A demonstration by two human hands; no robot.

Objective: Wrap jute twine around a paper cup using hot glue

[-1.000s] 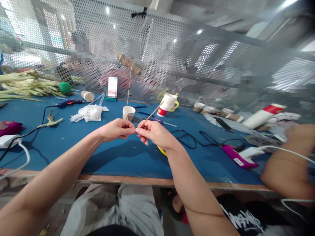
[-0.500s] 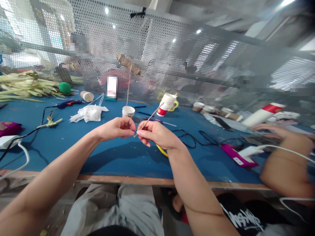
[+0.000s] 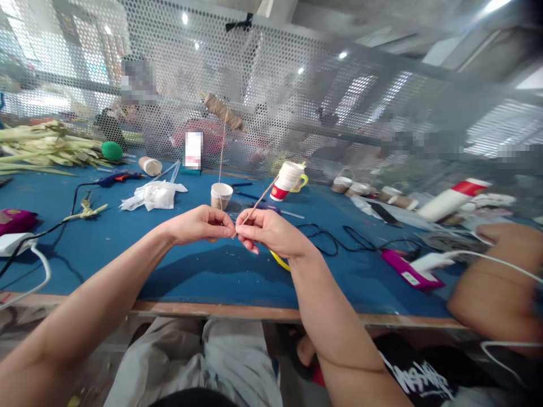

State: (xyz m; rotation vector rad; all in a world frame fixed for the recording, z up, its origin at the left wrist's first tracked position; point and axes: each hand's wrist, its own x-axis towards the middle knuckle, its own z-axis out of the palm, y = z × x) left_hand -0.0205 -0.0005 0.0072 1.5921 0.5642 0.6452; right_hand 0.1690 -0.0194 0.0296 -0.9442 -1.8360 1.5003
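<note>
Over the blue table, my two hands meet fingertip to fingertip. My right hand pinches a thin, stiff-looking brown cord that slants up to the right. My left hand is closed at the cord's lower end, its thumb and forefinger pressed together; the exact grip there is partly hidden. Just beyond my left fingers stands a small paper cup, partly wrapped in brown. Twine runs from it up to a wound twine bundle on the mesh. Part of a yellow ring shows under my right wrist.
A stack of paper cups stands behind my right hand. Leftward lie crumpled white plastic, a glue gun and pale stalks. Rightward are a purple power strip, black cable and a co-worker's arm.
My left fingertips have shifted slightly and now press closer to the right ones at the cord's end. The co-worker's hand at the right has drawn back.
</note>
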